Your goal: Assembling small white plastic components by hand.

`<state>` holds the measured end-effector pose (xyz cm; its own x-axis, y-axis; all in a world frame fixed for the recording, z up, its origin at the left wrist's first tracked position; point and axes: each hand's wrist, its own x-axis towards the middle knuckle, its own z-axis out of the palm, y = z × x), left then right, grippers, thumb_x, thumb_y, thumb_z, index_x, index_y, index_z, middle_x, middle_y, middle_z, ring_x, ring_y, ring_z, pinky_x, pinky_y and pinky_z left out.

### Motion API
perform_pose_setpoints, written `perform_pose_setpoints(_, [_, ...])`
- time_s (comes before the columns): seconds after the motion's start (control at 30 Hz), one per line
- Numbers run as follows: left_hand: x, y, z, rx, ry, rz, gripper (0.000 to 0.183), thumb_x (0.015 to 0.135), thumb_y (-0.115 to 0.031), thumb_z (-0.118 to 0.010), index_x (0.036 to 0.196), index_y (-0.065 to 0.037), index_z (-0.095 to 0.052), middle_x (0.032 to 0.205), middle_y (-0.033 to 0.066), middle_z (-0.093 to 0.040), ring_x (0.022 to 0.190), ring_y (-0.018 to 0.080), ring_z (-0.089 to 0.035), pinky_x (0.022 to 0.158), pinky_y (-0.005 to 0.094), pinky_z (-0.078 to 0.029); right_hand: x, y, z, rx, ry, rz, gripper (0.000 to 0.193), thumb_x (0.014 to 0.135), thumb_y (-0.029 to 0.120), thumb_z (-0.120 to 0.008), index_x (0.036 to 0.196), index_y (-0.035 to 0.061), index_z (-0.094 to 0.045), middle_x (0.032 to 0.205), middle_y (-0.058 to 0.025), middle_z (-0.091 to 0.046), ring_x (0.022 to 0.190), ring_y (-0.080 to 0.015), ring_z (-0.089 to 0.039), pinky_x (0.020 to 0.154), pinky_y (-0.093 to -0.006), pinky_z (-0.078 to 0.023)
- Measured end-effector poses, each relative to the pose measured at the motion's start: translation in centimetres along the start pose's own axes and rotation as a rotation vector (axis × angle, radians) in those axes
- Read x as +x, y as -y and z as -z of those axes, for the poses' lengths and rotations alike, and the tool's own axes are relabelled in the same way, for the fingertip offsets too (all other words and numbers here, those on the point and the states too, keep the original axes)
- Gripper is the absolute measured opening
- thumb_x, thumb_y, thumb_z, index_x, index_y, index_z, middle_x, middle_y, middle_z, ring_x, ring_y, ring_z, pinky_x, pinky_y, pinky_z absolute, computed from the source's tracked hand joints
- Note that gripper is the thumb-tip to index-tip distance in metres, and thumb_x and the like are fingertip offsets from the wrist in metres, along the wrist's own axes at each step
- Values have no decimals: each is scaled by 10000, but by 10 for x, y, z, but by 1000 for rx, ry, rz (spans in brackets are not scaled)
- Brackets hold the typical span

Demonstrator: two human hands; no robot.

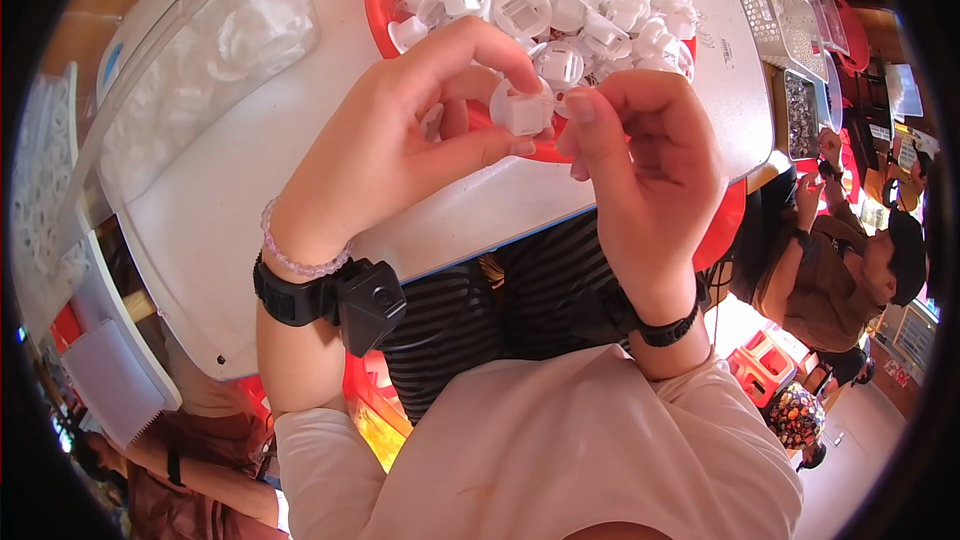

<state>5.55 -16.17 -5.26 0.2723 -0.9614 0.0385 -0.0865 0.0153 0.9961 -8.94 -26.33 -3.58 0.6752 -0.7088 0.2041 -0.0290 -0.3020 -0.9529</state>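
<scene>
My left hand (385, 115) grips a small white plastic part (527, 115) between thumb and fingertips. This piece has a round flange and a boxy block on it. Close against its right side, the thumb and index finger of my right hand (660, 150) are pinched together. Whatever they pinch is too small to make out. Just beyond both hands stands a red basin (379, 2), heaped with many similar white plastic parts (525, 10). The held part is over the basin's near rim.
A clear plastic bag (215, 70) of whitish pieces lies on the white table (440, 205) at left. Far right are a perforated white basket (778, 5) and a tray of small dark parts (801, 110). Other people sit at right and lower left.
</scene>
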Motion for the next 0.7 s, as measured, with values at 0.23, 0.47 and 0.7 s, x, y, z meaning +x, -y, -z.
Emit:
perform_pose_setpoints(0.23, [0, 1, -3, 102, -31, 4, 352, 677, 102, -647, 979, -58, -562, 930, -17, -559, 602, 28, -439, 524, 167, -332, 0, -1, -4, -251, -62, 222, 141, 777, -15, -675, 805, 10, -540, 633, -36, -576, 539, -93, -557, 486, -214, -447])
perform_pose_setpoints(0.47, [5, 7, -1, 274, -128, -255, 336, 628, 105, -661, 923, -45, -604, 905, 10, -556, 565, 23, -395, 466, 157, -292, 2, 2, -7, -415, -45, 357, 160, 746, -8, -697, 768, 21, -541, 597, -60, -525, 490, -176, -496, 439, -274, -389])
perform_pose_setpoints(0.7, [6, 5, -2, 313, -156, -347, 318, 616, 78, -693, 898, -44, -613, 904, 22, -550, 517, 20, -356, 433, 162, -257, 3, 10, -1, -476, 17, 448, 153, 741, -18, -681, 774, 6, -533, 610, -76, -511, 510, -230, -496, 470, -306, -404])
